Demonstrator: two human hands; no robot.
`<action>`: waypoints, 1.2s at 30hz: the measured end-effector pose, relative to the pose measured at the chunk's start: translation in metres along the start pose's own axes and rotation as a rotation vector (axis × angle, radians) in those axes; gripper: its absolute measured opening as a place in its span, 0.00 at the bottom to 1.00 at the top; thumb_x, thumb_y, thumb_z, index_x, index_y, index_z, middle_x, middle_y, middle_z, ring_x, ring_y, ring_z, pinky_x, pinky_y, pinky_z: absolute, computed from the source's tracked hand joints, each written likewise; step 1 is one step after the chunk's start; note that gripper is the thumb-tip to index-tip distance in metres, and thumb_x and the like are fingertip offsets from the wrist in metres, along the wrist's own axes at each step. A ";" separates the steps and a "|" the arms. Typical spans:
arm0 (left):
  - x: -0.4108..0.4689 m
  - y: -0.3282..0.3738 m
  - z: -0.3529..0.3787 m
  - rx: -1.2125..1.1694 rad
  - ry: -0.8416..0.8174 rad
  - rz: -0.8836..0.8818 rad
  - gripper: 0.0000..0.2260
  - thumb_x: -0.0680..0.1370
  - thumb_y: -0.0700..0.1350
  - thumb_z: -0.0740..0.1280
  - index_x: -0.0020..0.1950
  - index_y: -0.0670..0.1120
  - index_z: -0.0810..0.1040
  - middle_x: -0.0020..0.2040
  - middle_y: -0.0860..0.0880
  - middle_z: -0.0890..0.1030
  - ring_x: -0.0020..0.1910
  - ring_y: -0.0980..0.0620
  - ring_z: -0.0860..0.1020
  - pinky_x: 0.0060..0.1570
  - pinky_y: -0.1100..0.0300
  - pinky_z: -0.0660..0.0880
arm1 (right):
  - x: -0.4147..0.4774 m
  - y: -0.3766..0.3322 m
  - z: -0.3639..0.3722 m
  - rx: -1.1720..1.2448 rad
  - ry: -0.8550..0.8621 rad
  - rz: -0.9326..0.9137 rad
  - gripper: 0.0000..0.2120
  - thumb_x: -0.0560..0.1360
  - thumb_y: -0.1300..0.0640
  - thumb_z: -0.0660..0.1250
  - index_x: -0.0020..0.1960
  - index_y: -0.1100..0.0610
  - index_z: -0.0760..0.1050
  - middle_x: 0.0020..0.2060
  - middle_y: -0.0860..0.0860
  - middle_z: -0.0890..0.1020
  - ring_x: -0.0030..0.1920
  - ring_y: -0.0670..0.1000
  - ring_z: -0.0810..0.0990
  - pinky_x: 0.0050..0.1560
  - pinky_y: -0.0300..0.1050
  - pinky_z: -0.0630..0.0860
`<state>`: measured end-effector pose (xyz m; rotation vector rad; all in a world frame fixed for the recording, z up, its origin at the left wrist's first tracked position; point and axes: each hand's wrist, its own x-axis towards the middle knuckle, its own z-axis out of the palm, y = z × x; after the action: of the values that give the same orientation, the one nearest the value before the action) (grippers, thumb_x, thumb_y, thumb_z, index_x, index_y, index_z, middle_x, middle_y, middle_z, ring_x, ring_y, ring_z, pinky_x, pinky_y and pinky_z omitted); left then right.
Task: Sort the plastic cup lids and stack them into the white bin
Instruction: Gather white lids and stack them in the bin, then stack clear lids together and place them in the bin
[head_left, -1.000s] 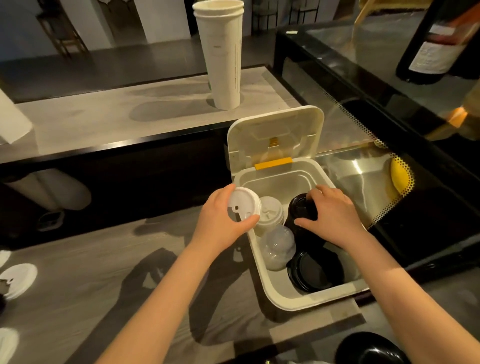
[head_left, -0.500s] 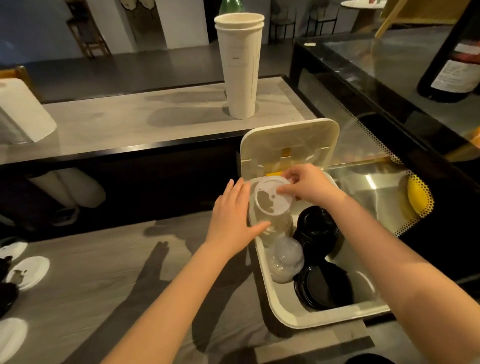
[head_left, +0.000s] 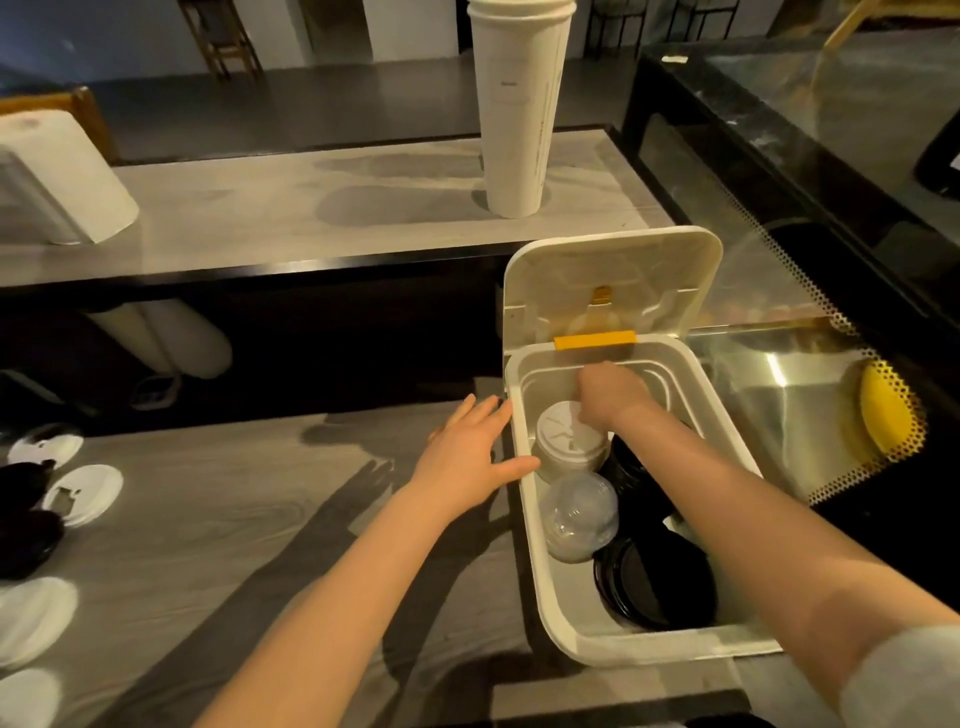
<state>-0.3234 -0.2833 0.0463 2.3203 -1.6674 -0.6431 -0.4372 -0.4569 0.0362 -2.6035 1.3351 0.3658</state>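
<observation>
White bin (head_left: 524, 519) sits on tabletop (head_left: 208, 519), hinged cover up. Inside: one stack of white lids (head_left: 569, 441), one clear dome lid (head_left: 579, 512), two groups of black lids (head_left: 654, 587). Left hand (head_left: 467, 457) lies flat, grip wide, thumb on bin rim. Right hand (head_left: 610, 392) reaches into bin at white stack; grip state cannot be told. Loose white lids (head_left: 83, 493) at tabletop's left edge, at least five.
</observation>
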 end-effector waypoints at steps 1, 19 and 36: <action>0.000 0.000 0.000 0.003 0.003 -0.001 0.35 0.76 0.63 0.60 0.77 0.54 0.49 0.78 0.53 0.51 0.77 0.52 0.45 0.72 0.44 0.52 | 0.000 0.001 0.003 -0.016 0.015 0.001 0.09 0.74 0.60 0.64 0.53 0.60 0.78 0.52 0.57 0.81 0.54 0.58 0.80 0.49 0.48 0.76; -0.077 -0.090 -0.046 0.175 0.179 -0.297 0.29 0.78 0.57 0.60 0.75 0.48 0.58 0.76 0.49 0.58 0.76 0.48 0.52 0.72 0.48 0.55 | -0.081 -0.120 -0.022 0.140 0.263 -0.458 0.21 0.77 0.47 0.61 0.68 0.52 0.68 0.61 0.51 0.76 0.62 0.53 0.74 0.55 0.50 0.75; -0.251 -0.323 -0.068 0.108 0.126 -0.598 0.30 0.78 0.57 0.60 0.75 0.45 0.57 0.76 0.47 0.58 0.75 0.47 0.54 0.72 0.51 0.58 | -0.126 -0.369 0.055 -0.011 0.005 -0.663 0.20 0.77 0.47 0.60 0.67 0.52 0.69 0.61 0.52 0.76 0.59 0.55 0.75 0.53 0.50 0.75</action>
<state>-0.0847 0.0550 0.0288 2.8856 -0.9626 -0.4939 -0.2146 -0.1324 0.0440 -2.8509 0.4064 0.2497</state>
